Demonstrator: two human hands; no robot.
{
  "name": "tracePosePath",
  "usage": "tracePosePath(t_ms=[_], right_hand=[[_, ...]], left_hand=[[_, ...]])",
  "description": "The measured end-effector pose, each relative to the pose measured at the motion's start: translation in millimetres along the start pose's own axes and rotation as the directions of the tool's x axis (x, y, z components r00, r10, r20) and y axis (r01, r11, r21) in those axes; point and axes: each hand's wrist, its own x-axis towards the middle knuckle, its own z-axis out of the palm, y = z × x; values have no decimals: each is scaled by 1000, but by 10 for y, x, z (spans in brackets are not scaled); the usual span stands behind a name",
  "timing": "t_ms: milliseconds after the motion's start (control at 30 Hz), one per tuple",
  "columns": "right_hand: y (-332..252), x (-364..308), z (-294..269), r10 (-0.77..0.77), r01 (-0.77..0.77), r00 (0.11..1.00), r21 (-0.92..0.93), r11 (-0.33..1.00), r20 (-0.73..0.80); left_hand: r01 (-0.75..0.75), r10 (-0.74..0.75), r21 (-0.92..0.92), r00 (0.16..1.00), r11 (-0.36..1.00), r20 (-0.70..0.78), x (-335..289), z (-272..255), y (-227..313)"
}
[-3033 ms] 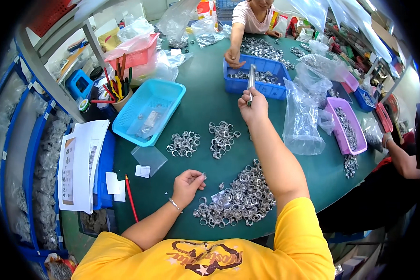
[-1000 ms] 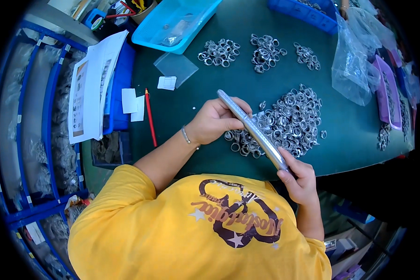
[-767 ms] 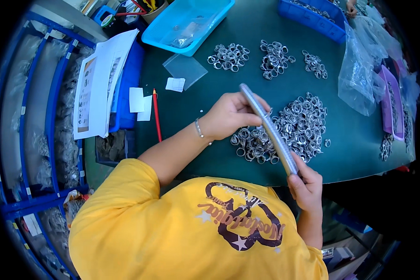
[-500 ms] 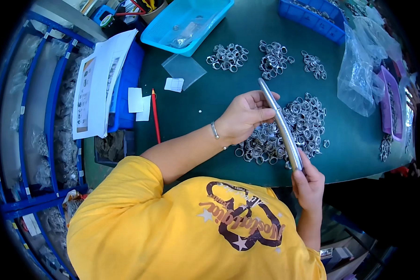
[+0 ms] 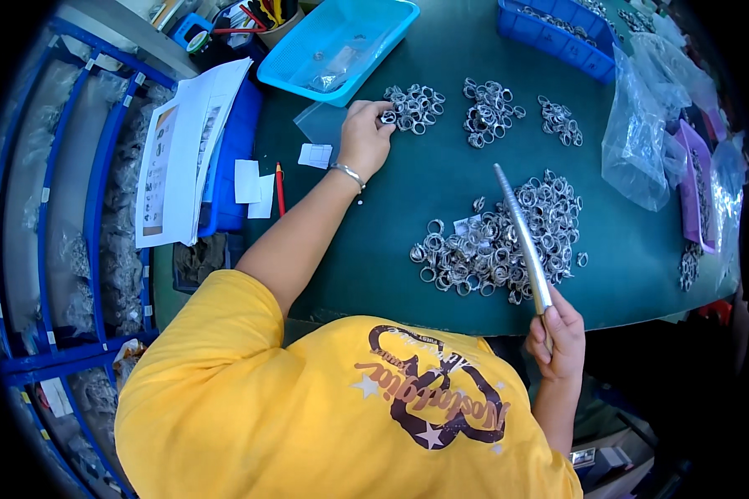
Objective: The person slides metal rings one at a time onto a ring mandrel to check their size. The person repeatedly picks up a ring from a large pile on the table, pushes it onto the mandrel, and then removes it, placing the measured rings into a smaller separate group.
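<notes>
The left hand [image 5: 364,138] pinched a shiny metal ring [image 5: 387,117] at the edge of a small ring pile [image 5: 414,107] on the green surface [image 5: 391,200]. The right hand [image 5: 559,337] gripped the base of a long tapered steel rod [image 5: 522,236], slanting over the big heap of rings [image 5: 495,241].

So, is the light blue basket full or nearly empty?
Nearly empty. The basket holds only a clear bag and a few small metal pieces, and most of its mesh floor shows bare.
</notes>
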Motion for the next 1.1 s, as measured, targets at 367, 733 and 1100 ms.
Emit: tracePosePath(t_ms=[367, 733, 1100], right_hand=[[-8, -119, -48, -105, 96, 982, -62, 993, -154], [28, -102, -56, -163, 170, 983, -91, 981, 78], [-63, 104, 38, -135, 194, 969, -298, 935, 206]], left_hand=[[-253, 314, -245, 915, 936, 255, -386, 185, 693], [619, -81, -554, 704, 556, 706, -521, 229, 871], [666, -50, -705, 735, 245, 677, -659, 33, 726]])
